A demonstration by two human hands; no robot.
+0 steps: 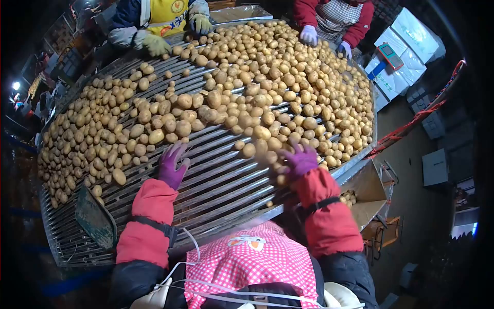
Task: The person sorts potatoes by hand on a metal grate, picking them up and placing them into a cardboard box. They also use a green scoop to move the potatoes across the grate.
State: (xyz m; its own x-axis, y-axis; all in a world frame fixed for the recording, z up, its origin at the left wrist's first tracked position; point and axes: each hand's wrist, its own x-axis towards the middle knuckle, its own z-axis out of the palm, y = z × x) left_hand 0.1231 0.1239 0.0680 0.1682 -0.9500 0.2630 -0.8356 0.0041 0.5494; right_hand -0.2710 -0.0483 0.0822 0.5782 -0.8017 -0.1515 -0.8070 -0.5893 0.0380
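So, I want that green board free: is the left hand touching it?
Apart. The head view shows bars between the left hand and green board.

We see the right hand [300, 158] blurred | potatoes [268, 157] beside it smeared | yellow-aproned co-worker [172, 14] and red-sleeved co-worker [334, 18] cut off by top edge | display [388, 50] too small for us to read

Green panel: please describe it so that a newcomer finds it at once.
Start at the slatted table, near left part, beside the wearer's left sleeve. The green panel there is flat and scuffed, unlike the round, tan potatoes.
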